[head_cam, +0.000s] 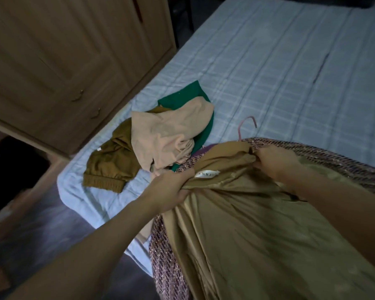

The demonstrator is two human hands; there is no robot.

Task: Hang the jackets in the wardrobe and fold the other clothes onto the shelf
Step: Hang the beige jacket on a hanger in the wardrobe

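I logged one tweed jacket with gold satin lining [247, 224], both arms outstretched: left hand [171, 189] and right hand [275, 162] gripped its collar; three loose garments [160, 137] lay near the bed's [290, 72] corner.

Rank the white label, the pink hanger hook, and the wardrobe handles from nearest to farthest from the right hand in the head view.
From the right hand:
1. White label, just left of it on the jacket lining.
2. Pink hanger hook, above it on the bed.
3. Wardrobe handles, far left.
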